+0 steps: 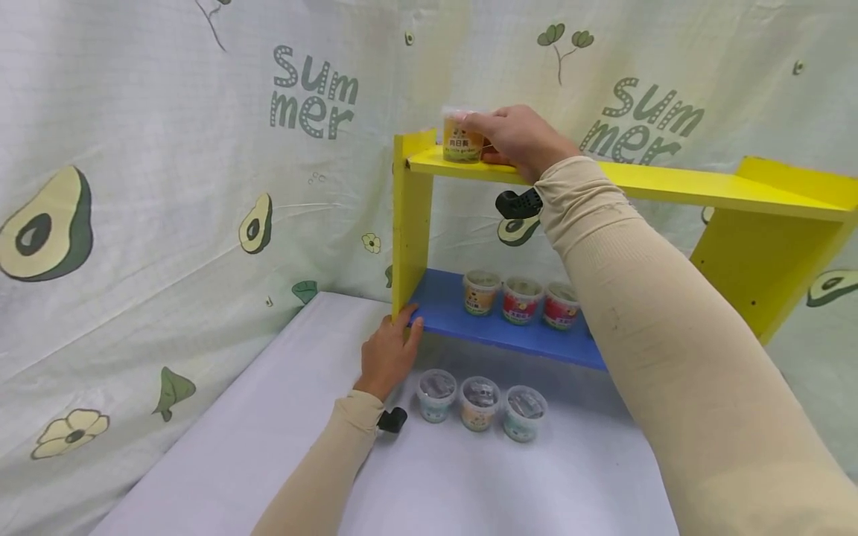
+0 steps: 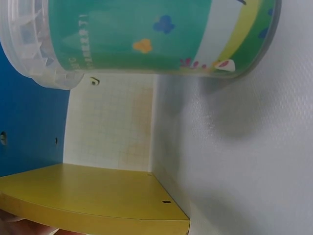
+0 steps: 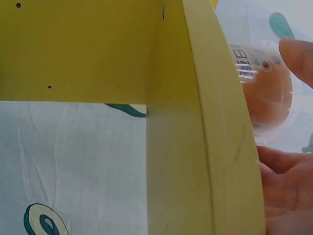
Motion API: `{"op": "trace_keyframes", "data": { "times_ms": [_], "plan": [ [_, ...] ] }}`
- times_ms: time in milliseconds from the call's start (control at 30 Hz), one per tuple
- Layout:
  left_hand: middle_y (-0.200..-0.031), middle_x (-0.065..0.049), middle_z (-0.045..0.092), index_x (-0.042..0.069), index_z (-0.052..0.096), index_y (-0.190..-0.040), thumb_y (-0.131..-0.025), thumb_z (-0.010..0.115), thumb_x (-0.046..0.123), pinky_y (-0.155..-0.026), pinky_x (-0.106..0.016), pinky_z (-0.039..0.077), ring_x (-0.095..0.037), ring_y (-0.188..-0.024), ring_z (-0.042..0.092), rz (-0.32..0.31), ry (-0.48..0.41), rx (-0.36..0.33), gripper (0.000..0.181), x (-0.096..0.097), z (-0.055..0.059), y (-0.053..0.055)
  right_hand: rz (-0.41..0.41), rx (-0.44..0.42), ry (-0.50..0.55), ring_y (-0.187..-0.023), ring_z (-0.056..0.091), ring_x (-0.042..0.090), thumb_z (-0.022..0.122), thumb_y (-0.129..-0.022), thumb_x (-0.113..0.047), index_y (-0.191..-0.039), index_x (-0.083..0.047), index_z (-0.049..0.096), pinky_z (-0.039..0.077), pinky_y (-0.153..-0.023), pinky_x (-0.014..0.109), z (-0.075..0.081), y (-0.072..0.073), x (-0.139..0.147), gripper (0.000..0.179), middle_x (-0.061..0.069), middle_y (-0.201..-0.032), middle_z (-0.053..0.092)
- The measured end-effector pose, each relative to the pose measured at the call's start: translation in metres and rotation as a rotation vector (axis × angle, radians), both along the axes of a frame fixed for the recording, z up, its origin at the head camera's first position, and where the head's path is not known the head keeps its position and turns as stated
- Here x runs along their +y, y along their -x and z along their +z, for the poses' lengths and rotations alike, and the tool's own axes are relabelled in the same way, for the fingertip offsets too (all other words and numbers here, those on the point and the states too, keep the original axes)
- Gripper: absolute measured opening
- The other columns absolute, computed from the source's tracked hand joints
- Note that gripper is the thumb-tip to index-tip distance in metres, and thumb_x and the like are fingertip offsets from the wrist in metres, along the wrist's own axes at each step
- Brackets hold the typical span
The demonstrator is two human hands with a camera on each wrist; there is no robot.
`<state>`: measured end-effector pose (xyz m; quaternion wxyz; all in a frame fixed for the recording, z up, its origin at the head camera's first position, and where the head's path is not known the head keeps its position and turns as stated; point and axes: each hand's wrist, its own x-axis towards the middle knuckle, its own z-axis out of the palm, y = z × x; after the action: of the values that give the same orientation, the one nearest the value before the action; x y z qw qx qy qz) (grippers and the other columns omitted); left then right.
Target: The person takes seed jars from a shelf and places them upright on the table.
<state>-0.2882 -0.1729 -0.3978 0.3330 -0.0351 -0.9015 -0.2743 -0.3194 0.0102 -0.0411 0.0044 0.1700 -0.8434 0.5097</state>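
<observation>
At the left end of the yellow top shelf, my right hand [image 1: 523, 138] grips a clear plastic tub with an orange label [image 1: 462, 138]. In the right wrist view, the thumb [image 3: 299, 58] lies over one side of this tub [image 3: 269, 93], with fingers on the other; the board hides part of it. My left hand [image 1: 389, 353] holds the lower front corner of the yellow side panel [image 1: 412, 231], by the blue shelf. In the left wrist view its fingertips [image 2: 29, 227] show behind the yellow panel [image 2: 98, 196], and a teal-label tub [image 2: 142, 34] fills the top.
On the blue shelf [image 1: 436, 298] stand an orange-label tub [image 1: 480, 292] and red-label tubs [image 1: 521, 301]. Below, on the white table [image 1: 302, 417], a row holds two teal-label tubs [image 1: 436, 396] and an orange-label tub [image 1: 479, 404]. A printed cloth [image 1: 201, 149] hangs behind.
</observation>
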Motion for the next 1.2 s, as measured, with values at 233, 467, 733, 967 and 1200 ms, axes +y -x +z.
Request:
{"op": "trace_keyframes", "data": {
  "times_ms": [233, 467, 733, 967, 1200],
  "plan": [
    [-0.109, -0.019, 0.064, 0.030, 0.053, -0.145, -0.105, 0.032, 0.057, -0.061, -0.050, 0.050, -0.034, -0.079, 0.065, 0.011, -0.008, -0.013, 0.053, 0.000, 0.006, -0.001, -0.013, 0.015, 0.094, -0.102, 0.048, 0.017, 0.068, -0.093, -0.050, -0.129, -0.007, 0.056, 0.047, -0.094, 0.026, 0.004, -0.005, 0.001, 0.057, 0.003, -0.119, 0.052],
    [-0.109, -0.018, 0.064, 0.031, 0.052, -0.145, -0.104, 0.031, 0.059, -0.059, -0.049, 0.050, -0.033, -0.077, 0.065, 0.009, -0.005, -0.015, 0.054, 0.000, 0.004, -0.001, 0.014, 0.022, 0.198, -0.103, 0.056, 0.021, 0.068, -0.094, -0.046, -0.133, -0.006, 0.058, 0.050, -0.095, 0.031, 0.003, -0.006, 0.004, 0.057, 0.008, -0.126, 0.057],
    [-0.109, -0.017, 0.064, 0.030, 0.051, -0.146, -0.104, 0.029, 0.061, -0.059, -0.047, 0.049, -0.031, -0.077, 0.064, 0.005, -0.014, -0.029, 0.057, -0.001, -0.001, -0.004, 0.043, 0.006, 0.313, -0.108, 0.060, 0.025, 0.068, -0.095, -0.042, -0.128, -0.006, 0.056, 0.051, -0.095, 0.036, -0.002, -0.006, 0.006, 0.050, 0.010, -0.127, 0.060],
    [-0.108, -0.017, 0.064, 0.029, 0.051, -0.146, -0.104, 0.030, 0.060, -0.060, -0.047, 0.049, -0.032, -0.075, 0.063, 0.009, -0.015, -0.027, 0.056, 0.003, -0.003, -0.002, 0.013, 0.055, 0.309, -0.106, 0.059, 0.023, 0.067, -0.095, -0.042, -0.126, -0.006, 0.060, 0.052, -0.093, 0.034, -0.004, -0.009, 0.009, 0.048, 0.008, -0.125, 0.060],
    [-0.107, -0.018, 0.063, 0.030, 0.051, -0.146, -0.104, 0.029, 0.060, -0.061, -0.049, 0.049, -0.033, -0.076, 0.063, 0.011, -0.016, -0.034, 0.056, 0.007, -0.002, -0.001, 0.041, 0.083, 0.350, -0.108, 0.059, 0.025, 0.067, -0.096, -0.041, -0.124, -0.005, 0.058, 0.051, -0.094, 0.036, -0.003, -0.013, 0.023, 0.046, 0.009, -0.126, 0.058]
  ]
}}
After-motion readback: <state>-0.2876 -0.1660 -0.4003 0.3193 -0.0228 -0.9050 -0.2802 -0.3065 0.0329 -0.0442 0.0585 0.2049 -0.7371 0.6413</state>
